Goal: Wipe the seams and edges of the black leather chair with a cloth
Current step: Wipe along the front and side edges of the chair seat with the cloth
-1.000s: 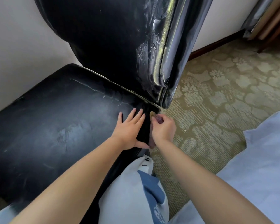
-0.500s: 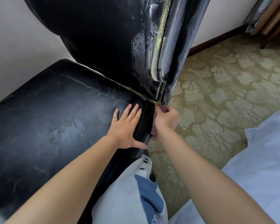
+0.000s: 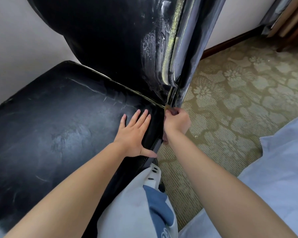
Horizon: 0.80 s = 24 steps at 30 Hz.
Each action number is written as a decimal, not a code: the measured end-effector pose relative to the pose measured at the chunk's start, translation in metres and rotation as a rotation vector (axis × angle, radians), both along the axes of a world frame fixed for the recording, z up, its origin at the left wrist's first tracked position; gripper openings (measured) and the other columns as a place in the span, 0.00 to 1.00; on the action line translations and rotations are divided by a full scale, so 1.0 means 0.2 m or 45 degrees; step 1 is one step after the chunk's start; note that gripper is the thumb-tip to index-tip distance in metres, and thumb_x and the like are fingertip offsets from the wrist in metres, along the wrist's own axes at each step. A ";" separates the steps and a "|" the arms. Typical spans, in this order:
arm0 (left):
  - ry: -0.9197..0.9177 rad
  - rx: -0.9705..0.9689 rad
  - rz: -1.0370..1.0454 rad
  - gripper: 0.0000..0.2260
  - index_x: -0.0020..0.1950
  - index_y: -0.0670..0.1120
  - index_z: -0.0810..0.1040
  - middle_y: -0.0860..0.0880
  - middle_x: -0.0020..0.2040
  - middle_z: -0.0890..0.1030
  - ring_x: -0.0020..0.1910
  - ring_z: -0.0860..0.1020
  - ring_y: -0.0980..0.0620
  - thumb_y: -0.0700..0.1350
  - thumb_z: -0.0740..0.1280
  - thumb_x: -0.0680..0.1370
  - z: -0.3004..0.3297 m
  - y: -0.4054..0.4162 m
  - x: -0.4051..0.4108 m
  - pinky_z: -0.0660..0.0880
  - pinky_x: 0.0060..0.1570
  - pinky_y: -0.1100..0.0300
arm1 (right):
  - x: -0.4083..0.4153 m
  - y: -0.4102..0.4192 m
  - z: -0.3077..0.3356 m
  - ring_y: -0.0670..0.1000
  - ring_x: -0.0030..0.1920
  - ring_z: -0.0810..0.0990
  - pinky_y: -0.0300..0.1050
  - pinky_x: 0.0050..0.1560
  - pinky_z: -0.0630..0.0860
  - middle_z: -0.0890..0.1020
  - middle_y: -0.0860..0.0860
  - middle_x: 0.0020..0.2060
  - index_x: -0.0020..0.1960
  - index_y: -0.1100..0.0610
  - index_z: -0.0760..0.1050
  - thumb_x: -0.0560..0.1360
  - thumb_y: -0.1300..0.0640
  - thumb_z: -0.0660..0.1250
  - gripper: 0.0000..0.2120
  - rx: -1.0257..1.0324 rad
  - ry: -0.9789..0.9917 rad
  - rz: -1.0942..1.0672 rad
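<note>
The black leather chair's seat (image 3: 58, 121) fills the left, its upright back (image 3: 113, 40) rising above. My left hand (image 3: 133, 133) lies flat on the seat near its right edge, fingers straight, thumb out along the rim. My right hand (image 3: 176, 121) grips a small cloth (image 3: 165, 141) and holds it at the corner where the seat's seam meets the back's side piping. Only a bit of the cloth shows, by the fingertips and under the wrist.
Patterned olive carpet (image 3: 239, 100) spreads to the right of the chair. A white wall with dark skirting board (image 3: 230, 43) runs behind. Wooden furniture legs (image 3: 292, 23) stand at the top right. My light blue clothing (image 3: 273, 177) covers the lower right.
My right hand has slid with the cloth up the seat's right edge to the corner at the backrest. My left hand stays flat on the seat, shifted slightly forward.
</note>
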State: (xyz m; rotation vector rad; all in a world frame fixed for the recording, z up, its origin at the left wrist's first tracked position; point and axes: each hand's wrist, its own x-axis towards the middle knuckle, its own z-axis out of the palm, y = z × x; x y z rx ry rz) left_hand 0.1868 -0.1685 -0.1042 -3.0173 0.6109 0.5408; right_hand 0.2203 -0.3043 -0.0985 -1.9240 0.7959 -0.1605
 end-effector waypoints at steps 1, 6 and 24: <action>0.004 0.000 -0.002 0.58 0.77 0.46 0.34 0.51 0.77 0.32 0.75 0.31 0.50 0.77 0.60 0.63 0.00 0.00 0.00 0.34 0.72 0.40 | 0.00 0.00 0.00 0.52 0.49 0.80 0.40 0.45 0.69 0.82 0.52 0.47 0.53 0.58 0.79 0.76 0.57 0.67 0.08 -0.028 -0.007 0.028; 0.006 -0.008 -0.004 0.58 0.77 0.46 0.34 0.51 0.76 0.32 0.74 0.31 0.50 0.77 0.60 0.63 0.00 0.00 0.00 0.34 0.72 0.41 | -0.12 -0.02 -0.06 0.50 0.52 0.79 0.37 0.49 0.70 0.82 0.52 0.52 0.59 0.59 0.78 0.76 0.59 0.66 0.12 -0.145 -0.111 0.220; -0.185 -0.344 -0.046 0.43 0.78 0.48 0.49 0.55 0.77 0.44 0.73 0.38 0.60 0.71 0.31 0.70 -0.07 0.08 0.03 0.33 0.70 0.59 | -0.01 -0.01 -0.09 0.50 0.52 0.80 0.39 0.48 0.74 0.83 0.51 0.51 0.57 0.57 0.79 0.79 0.60 0.60 0.12 -0.431 -0.125 0.490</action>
